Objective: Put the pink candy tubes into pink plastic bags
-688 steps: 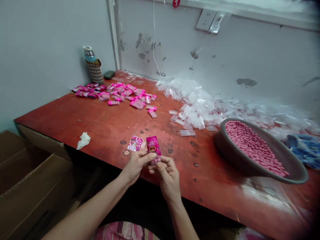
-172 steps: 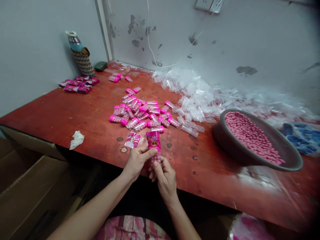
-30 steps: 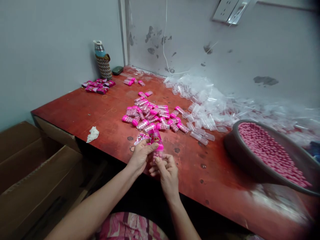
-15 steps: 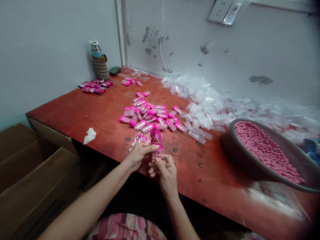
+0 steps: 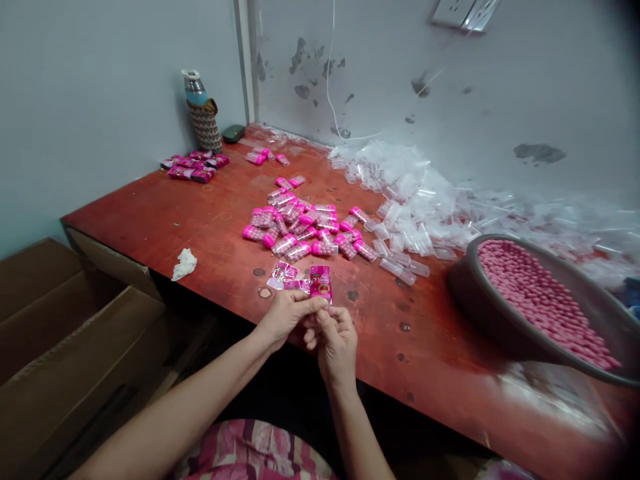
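Note:
My left hand (image 5: 290, 313) and my right hand (image 5: 337, 340) meet at the front edge of the red table (image 5: 220, 267). Between them is a pink printed wrapper (image 5: 321, 282), standing up above the fingertips. My left thumb and fingers pinch its lower end, and my right fingertips press against the same end. Whether a tube is inside is hidden by the fingers. Just left of it lie flat pink wrappers (image 5: 284, 271). Beyond them is a pile of clear tubes with pink caps (image 5: 300, 223), filled with pink balls.
A grey basin (image 5: 463, 283) of pink balls (image 5: 543, 303) stands at the right. Clear tubes (image 5: 410, 213) are heaped along the wall. Wrapped pink packs (image 5: 190, 167) and a bottle (image 5: 203, 117) are at the back left. A white scrap (image 5: 185, 264) lies near the edge; cardboard boxes (image 5: 100, 333) are below.
The ball-filled tube that showed between my fingers is now hidden from view, with the wrapper still above them. The whole view has shifted slightly.

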`<state>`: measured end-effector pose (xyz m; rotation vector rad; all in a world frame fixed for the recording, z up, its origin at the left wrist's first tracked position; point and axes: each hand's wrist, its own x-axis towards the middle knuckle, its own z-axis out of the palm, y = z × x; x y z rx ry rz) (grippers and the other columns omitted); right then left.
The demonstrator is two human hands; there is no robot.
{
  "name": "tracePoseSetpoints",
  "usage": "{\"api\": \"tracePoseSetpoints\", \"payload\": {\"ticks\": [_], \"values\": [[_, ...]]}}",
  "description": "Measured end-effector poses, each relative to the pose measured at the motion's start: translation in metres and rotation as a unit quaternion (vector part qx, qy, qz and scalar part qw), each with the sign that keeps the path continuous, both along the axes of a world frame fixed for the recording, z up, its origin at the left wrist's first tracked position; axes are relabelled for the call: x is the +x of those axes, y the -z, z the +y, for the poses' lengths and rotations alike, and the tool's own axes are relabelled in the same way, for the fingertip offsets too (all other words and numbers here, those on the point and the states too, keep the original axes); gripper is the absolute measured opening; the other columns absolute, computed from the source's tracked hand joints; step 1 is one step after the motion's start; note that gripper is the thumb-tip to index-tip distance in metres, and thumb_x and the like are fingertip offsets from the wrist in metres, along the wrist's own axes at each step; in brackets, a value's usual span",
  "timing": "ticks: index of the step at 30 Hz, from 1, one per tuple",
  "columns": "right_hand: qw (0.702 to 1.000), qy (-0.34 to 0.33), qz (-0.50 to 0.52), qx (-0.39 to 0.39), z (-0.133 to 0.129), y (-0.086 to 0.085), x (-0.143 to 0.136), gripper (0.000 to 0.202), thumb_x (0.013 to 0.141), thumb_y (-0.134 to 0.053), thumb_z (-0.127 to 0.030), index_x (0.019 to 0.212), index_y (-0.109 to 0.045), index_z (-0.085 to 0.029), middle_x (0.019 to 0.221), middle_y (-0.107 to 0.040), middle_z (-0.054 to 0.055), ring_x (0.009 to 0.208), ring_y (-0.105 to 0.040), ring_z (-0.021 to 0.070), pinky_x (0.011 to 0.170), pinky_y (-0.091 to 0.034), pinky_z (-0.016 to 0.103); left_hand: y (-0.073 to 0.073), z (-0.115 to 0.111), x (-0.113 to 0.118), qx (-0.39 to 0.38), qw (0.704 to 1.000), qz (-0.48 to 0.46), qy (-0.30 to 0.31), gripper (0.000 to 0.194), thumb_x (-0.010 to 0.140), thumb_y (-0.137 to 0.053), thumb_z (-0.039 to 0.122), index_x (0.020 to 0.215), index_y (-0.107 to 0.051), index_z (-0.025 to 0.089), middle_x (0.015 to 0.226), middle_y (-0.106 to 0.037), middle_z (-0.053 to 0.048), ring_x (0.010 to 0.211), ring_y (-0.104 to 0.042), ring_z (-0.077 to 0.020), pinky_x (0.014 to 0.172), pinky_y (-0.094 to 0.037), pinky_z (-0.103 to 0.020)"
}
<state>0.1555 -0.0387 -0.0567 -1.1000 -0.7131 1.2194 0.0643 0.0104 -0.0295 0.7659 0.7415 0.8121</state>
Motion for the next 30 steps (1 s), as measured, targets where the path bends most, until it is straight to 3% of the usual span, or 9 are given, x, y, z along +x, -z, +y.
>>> {"api": "tracePoseSetpoints", "payload": {"ticks": [3, 9, 17, 19, 21, 23, 26, 28, 30], "values": [[0.999, -0.023, 0.026, 0.001, 0.001, 0.001, 0.002, 0.018, 0.078, -0.056, -0.031, 0.084, -0.044, -0.019, 0.055, -0.06, -0.004, 0.041, -0.056, 0.0094, 0.037, -0.043, 0.017, 0.002, -0.001, -0.002, -0.015, 1.0, -0.003, -0.006, 0.024, 0.064, -0.065, 0.034, 0.063, -0.061, 0.01, 0.04, -0.048, 0.002, 0.029, -0.042, -0.008, 0.031, -0.034, -0.019], [0.997, -0.067, 0.029, 0.006, -0.003, -0.007, 0.006, 0.026, 0.077, -0.058, -0.026, 0.099, -0.046, -0.019, 0.077, -0.066, 0.001, 0.065, -0.065, 0.0147, 0.063, -0.053, 0.029, -0.003, 0.001, -0.012, -0.041, 0.998, 0.003, -0.044, 0.019, 0.062, -0.068, 0.026, 0.067, -0.065, 0.008, 0.058, -0.059, -0.005, 0.045, -0.049, -0.0077, 0.041, -0.039, -0.018], [0.998, -0.047, 0.033, -0.019, 0.004, -0.003, -0.004, 0.02, 0.074, -0.06, -0.028, 0.081, -0.044, -0.02, 0.057, -0.063, -0.004, 0.05, -0.062, 0.0134, 0.048, -0.051, 0.024, 0.0, -0.014, -0.016, -0.052, 0.998, -0.013, -0.03, 0.022, 0.065, -0.067, 0.028, 0.06, -0.062, 0.008, 0.049, -0.052, -0.001, 0.042, -0.047, -0.0066, 0.044, -0.038, -0.019], [0.996, -0.078, 0.033, -0.021, 0.005, -0.007, -0.01, 0.021, 0.073, -0.062, -0.028, 0.081, -0.045, -0.019, 0.057, -0.063, -0.004, 0.049, -0.062, 0.0134, 0.048, -0.05, 0.024, -0.007, -0.017, -0.031, -0.045, 0.997, -0.006, -0.067, 0.02, 0.063, -0.068, 0.026, 0.061, -0.063, 0.008, 0.055, -0.058, -0.005, 0.049, -0.053, -0.0105, 0.049, -0.043, -0.022], [0.993, -0.109, 0.033, -0.019, 0.006, -0.012, -0.013, 0.021, 0.071, -0.063, -0.027, 0.081, -0.046, -0.019, 0.061, -0.065, -0.002, 0.05, -0.062, 0.0134, 0.048, -0.049, 0.023, -0.019, -0.02, -0.059, -0.017, 0.986, -0.002, -0.169, 0.017, 0.063, -0.069, 0.026, 0.066, -0.065, 0.01, 0.069, -0.065, -0.009, 0.065, -0.061, -0.0176, 0.062, -0.049, -0.028], [0.992, -0.123, 0.026, -0.011, 0.009, -0.016, -0.012, 0.019, 0.072, -0.063, -0.028, 0.08, -0.048, -0.018, 0.066, -0.066, 0.0, 0.052, -0.062, 0.0131, 0.048, -0.048, 0.023, -0.032, -0.023, -0.099, 0.047, 0.945, 0.005, -0.323, 0.021, 0.068, -0.064, 0.035, 0.075, -0.066, 0.015, 0.084, -0.067, -0.006, 0.084, -0.061, -0.0218, 0.075, -0.049, -0.034], [0.994, -0.109, 0.001, -0.008, 0.013, -0.018, -0.004, 0.017, 0.075, -0.058, -0.032, 0.078, -0.05, -0.018, 0.068, -0.066, 0.001, 0.051, -0.06, 0.0113, 0.047, -0.047, 0.021, -0.042, -0.023, -0.162, 0.163, 0.833, 0.084, -0.521, 0.06, 0.077, -0.026, 0.064, 0.088, -0.063, 0.019, 0.09, -0.067, -0.002, 0.093, -0.058, -0.0216, 0.082, -0.046, -0.039], [0.995, -0.096, -0.022, -0.013, 0.014, -0.016, 0.0, 0.018, 0.077, -0.056, -0.034, 0.076, -0.05, -0.017, 0.068, -0.065, 0.001, 0.051, -0.059, 0.0103, 0.046, -0.046, 0.02, -0.035, -0.016, -0.19, 0.2, 0.782, 0.2, -0.556, 0.064, 0.078, -0.02, 0.063, 0.101, -0.058, 0.017, 0.098, -0.065, -0.006, 0.092, -0.058, -0.0226, 0.083, -0.045, -0.042], [0.995, -0.091, -0.042, -0.016, 0.014, -0.015, 0.002, 0.018, 0.079, -0.053, -0.034, 0.075, -0.051, -0.016, 0.068, -0.064, 0.002, 0.051, -0.058, 0.0099, 0.045, -0.045, 0.019, -0.018, -0.004, -0.202, 0.236, 0.739, 0.36, -0.519, 0.055, 0.078, -0.035, 0.056, 0.108, -0.053, 0.015, 0.109, -0.06, -0.01, 0.098, -0.055, -0.0247, 0.087, -0.041, -0.043]]}}
